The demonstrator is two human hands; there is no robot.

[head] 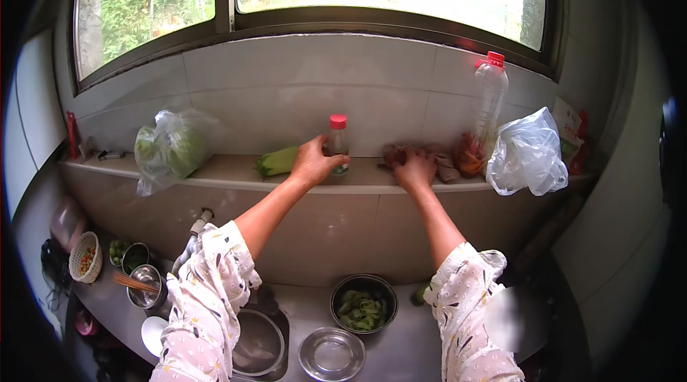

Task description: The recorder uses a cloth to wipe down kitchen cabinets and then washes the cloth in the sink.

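Observation:
On a tiled ledge (370,180) below the window, my left hand (316,161) has its thumb and fingers around the side of a small clear bottle with a red cap (338,137); whether it grips the bottle is unclear. A green squash-like vegetable (276,162) lies behind that hand, partly hidden. My right hand (416,168) rests on a brownish crumpled bundle (445,167), its fingertips hidden among it. Right of the bundle stand a tall clear plastic bottle with a red cap (491,92) and some reddish items in clear wrap (468,156).
A bagged green vegetable (180,151) and a white plastic bag (528,154) sit on the ledge. Below are a bowl of sliced greens (362,307), a glass dish (331,354), a basin (257,344) in the sink, a metal pot with chopsticks (145,288) and a white basket (86,258).

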